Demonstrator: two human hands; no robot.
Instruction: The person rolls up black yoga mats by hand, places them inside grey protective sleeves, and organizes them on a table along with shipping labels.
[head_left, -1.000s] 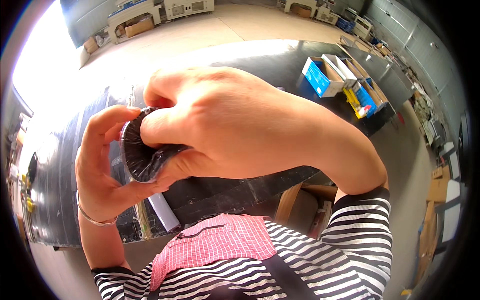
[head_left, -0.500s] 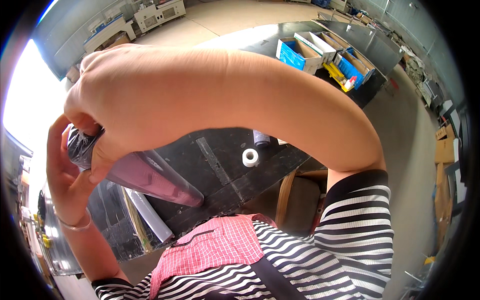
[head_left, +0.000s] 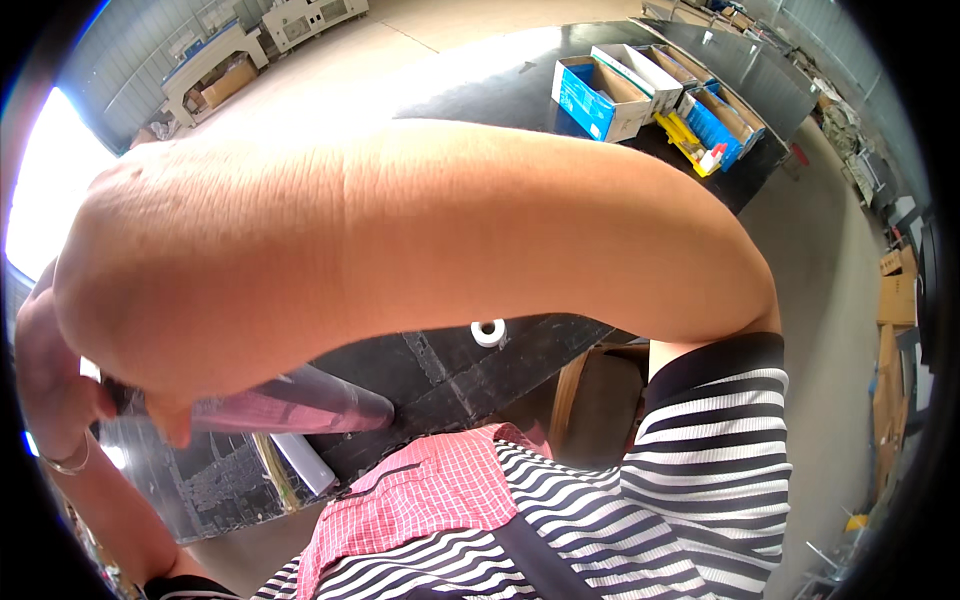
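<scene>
A long glossy film roll (head_left: 300, 402) with a pinkish sheen leans across the black table (head_left: 440, 360), its lower end toward me. Both hands are at its far left end. My right hand (head_left: 140, 270) arches over that end with its back up and the thumb pointing down beside the roll; its other fingers are hidden. My left hand (head_left: 55, 365), with a bracelet at the wrist, is closed around the same end from the left, partly covered by the right hand. The gripped end itself is mostly hidden.
A white tape roll (head_left: 488, 333) lies on the table beyond my right forearm. A pale tube (head_left: 305, 465) and thin straw-coloured strips (head_left: 275, 470) lie near the front edge. Open cardboard boxes (head_left: 605, 95) and a yellow holder (head_left: 685, 145) stand far right. A brown-backed chair (head_left: 597, 405) is close by.
Both hands have shifted left and down, and the right wrist has bent further over the roll's end. The gathered dark plastic at that end, visible before, is now covered.
</scene>
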